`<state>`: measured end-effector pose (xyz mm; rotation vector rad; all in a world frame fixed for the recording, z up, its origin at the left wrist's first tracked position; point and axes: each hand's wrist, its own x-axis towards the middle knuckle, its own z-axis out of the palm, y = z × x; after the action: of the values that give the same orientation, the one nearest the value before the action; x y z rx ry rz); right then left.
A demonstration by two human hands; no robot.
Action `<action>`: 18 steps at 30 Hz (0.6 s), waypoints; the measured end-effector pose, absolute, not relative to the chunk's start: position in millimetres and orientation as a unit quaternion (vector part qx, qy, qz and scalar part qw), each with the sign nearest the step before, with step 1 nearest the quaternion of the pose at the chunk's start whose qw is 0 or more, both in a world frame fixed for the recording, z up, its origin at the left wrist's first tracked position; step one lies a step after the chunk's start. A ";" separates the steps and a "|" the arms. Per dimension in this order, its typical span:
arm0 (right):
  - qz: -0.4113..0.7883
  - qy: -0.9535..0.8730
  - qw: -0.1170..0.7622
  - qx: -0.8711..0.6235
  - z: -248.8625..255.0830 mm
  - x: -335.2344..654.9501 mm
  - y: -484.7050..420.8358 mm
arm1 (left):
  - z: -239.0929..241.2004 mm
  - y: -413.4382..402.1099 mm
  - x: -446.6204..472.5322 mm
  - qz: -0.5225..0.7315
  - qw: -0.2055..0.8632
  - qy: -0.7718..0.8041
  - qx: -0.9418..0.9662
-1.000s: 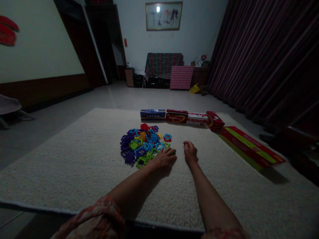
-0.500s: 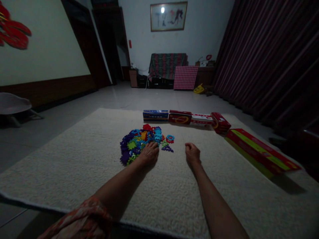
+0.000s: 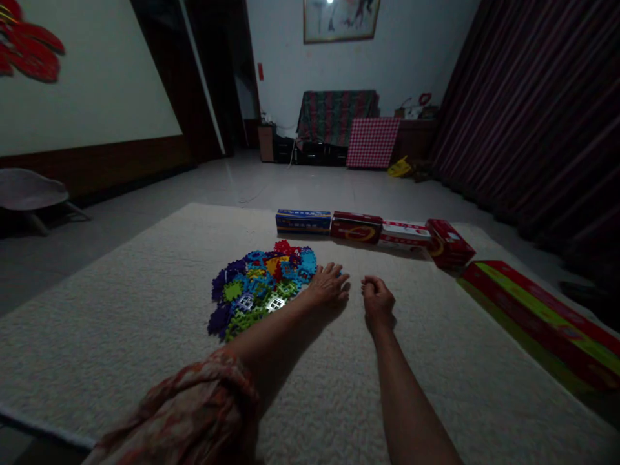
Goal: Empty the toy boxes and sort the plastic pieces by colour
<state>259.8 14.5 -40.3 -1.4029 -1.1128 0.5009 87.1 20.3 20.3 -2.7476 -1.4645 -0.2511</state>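
A heap of colourful toothed plastic building pieces (image 3: 264, 274) lies on the cream quilted mat (image 3: 145, 310), in purple, blue, green, red and orange. My left hand (image 3: 329, 285) reaches over the heap's right edge, palm down with its fingers spread. It hides the spot just right of the heap; whether it touches a piece there I cannot tell. A short way to the right, my right hand (image 3: 378, 300) rests low over the mat with its fingers curled in. What it holds, if anything, is hidden.
A blue box (image 3: 303, 223), a dark red box (image 3: 356, 228), a white and red box (image 3: 405, 235) and another red box (image 3: 449, 243) line the mat's far side. A long red and yellow-green box (image 3: 537, 320) runs along the right. A pale stool (image 3: 31, 190) stands at left.
My left hand has moved right off the heap and spread its fingers, covering the loose pieces there. My right hand stays curled in nearly the same place. The view has tilted down.
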 end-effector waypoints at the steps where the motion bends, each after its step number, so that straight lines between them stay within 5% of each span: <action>1: 0.223 -0.476 0.598 -0.605 -40.7 260.2 15.0 | 16.7 26.2 89.9 -0.072 0.008 -0.477 -0.876; 18: 0.239 -0.471 0.574 -0.626 -36.1 259.6 14.9 | 30.0 15.4 4.4 -0.026 0.052 -0.566 -0.822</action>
<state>259.6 14.9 -36.1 -1.4658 -1.1043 0.5589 4.4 15.4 30.0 -2.5003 -1.7219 -0.0780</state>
